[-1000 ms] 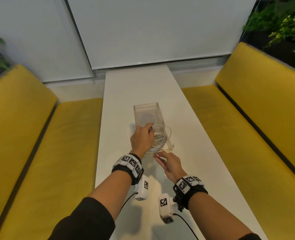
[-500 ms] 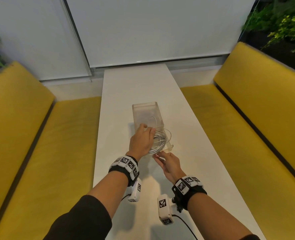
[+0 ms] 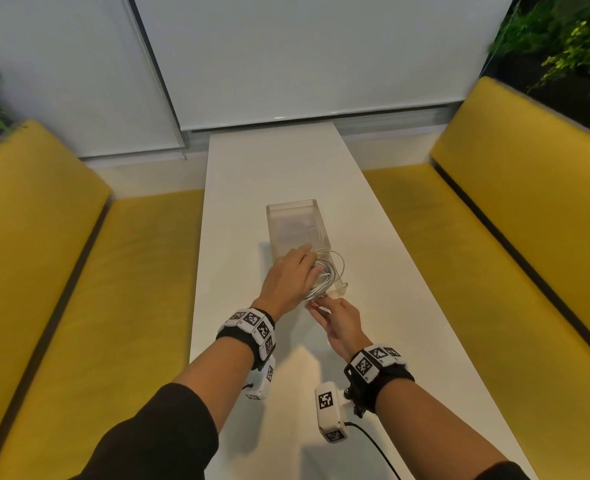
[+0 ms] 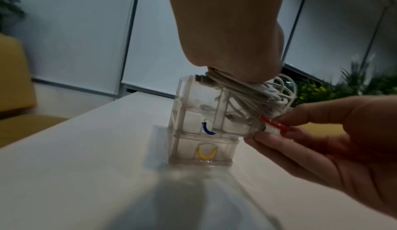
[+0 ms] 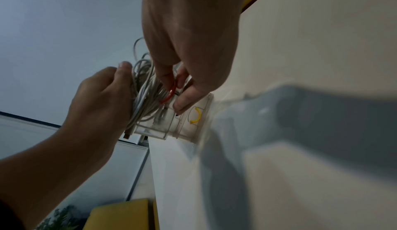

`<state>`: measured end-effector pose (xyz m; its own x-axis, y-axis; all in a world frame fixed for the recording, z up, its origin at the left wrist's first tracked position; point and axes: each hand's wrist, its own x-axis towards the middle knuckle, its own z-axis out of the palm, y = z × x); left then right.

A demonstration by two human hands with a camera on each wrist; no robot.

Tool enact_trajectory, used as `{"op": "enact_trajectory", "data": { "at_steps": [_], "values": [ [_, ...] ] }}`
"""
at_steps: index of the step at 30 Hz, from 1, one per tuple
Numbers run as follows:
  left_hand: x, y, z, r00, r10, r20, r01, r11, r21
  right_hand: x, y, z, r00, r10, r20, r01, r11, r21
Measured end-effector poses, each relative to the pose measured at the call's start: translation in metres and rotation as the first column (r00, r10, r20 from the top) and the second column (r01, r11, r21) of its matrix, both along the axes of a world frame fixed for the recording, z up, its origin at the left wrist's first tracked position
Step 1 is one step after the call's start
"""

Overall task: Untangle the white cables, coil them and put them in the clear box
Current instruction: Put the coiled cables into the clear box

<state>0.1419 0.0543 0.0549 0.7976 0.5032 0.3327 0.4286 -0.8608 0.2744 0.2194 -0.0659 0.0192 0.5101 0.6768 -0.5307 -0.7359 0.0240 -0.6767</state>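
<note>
A: We are pressing the coiled white cables (image 4: 247, 92) down with the left hand (image 3: 292, 277), fingers curled over the bundle, into the pulled-out top drawer (image 4: 217, 113) of the clear box (image 3: 295, 223)

B: And we are pinching its red handle (image 4: 271, 123) with the right hand (image 3: 338, 323); coiling looks finished, seating the loops and closing the drawer are remaining

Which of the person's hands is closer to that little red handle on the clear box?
Right. The right hand pinches the red handle at the drawer front of the clear box; the left hand sits beside it, pressing the white cables into the drawer.
</note>
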Motion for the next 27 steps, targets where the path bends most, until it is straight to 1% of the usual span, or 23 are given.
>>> {"op": "enact_trajectory", "data": {
  "at_steps": [1, 3, 5, 8, 11, 15, 17, 19, 22, 25, 27],
  "values": [
    [-0.002, -0.002, 0.001, 0.999, -0.016, -0.039, 0.014, 0.999, -0.047, 0.001, 0.0, -0.001, 1.0, -0.004, 0.001, 0.004, 1.0, 0.004],
    [-0.005, -0.003, 0.002, 0.993, -0.048, -0.109, 0.039, 0.996, -0.08, 0.002, -0.001, 0.0, 1.0, -0.003, 0.023, 0.003, 1.0, -0.001],
    [-0.006, -0.003, 0.003, 0.989, -0.073, -0.13, 0.071, 0.997, -0.016, 0.002, -0.001, 0.0, 1.0, 0.004, 0.031, -0.003, 1.0, -0.007],
    [-0.007, 0.003, 0.0, 0.988, -0.114, -0.102, 0.124, 0.987, 0.104, 0.001, -0.001, 0.001, 1.0, -0.003, 0.002, 0.003, 0.999, 0.034],
    [-0.008, 0.005, -0.002, 0.987, -0.131, -0.095, 0.143, 0.98, 0.136, -0.001, -0.001, 0.0, 1.0, 0.005, 0.003, -0.005, 1.0, 0.029],
    [-0.005, 0.01, -0.001, 0.972, -0.14, -0.19, 0.185, 0.952, 0.245, -0.003, -0.001, -0.001, 1.0, -0.002, 0.013, 0.001, 0.999, 0.032],
    [-0.004, 0.012, -0.003, 0.963, -0.142, -0.229, 0.199, 0.948, 0.248, -0.003, 0.0, -0.003, 0.999, -0.006, 0.036, 0.005, 1.0, 0.022],
    [-0.002, 0.01, -0.005, 0.957, -0.104, -0.269, 0.171, 0.955, 0.241, -0.004, -0.001, -0.004, 1.0, -0.008, 0.029, 0.007, 1.0, 0.025],
    [0.009, 0.002, -0.003, 0.953, -0.01, -0.304, 0.099, 0.955, 0.279, -0.006, -0.001, -0.002, 1.0, 0.001, 0.027, -0.002, 0.999, 0.044],
    [0.018, -0.009, -0.004, 0.963, 0.071, -0.258, -0.001, 0.965, 0.26, -0.005, -0.003, -0.001, 0.999, -0.014, 0.029, 0.013, 0.999, 0.045],
    [0.021, -0.015, -0.006, 0.974, 0.089, -0.207, -0.042, 0.974, 0.223, -0.003, -0.003, 0.001, 0.999, -0.018, 0.036, 0.017, 0.999, 0.039]
  ]
}}
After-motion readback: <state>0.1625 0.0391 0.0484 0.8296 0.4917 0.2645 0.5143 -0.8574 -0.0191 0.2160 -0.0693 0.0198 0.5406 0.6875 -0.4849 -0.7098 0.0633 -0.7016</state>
